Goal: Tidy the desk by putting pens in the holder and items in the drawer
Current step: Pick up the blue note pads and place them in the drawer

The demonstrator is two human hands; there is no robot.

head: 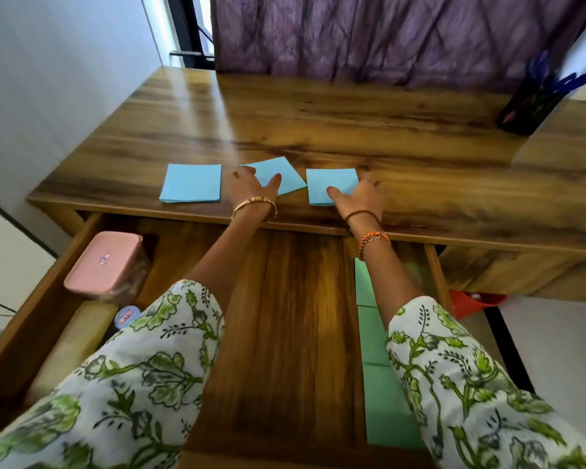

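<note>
Three blue paper squares lie in a row near the front edge of the wooden desk (318, 106). The left square (191, 183) lies untouched. My left hand (251, 187) rests with straight fingers on the tilted middle square (278, 172). My right hand (361, 198) lies flat beside the right square (332, 182), its thumb on the paper. A dark pen holder (528, 106) with several blue pens stands at the desk's back right. Below the desk edge, the drawer (285, 316) is pulled out wide.
In the drawer's left part sit a pink-lidded box (105, 262), a small round container (126, 316) and a beige pad. Green sheets (374, 336) lie along its right side. A purple curtain (386, 35) hangs behind the desk. An orange object (471, 301) sits on the floor to the right.
</note>
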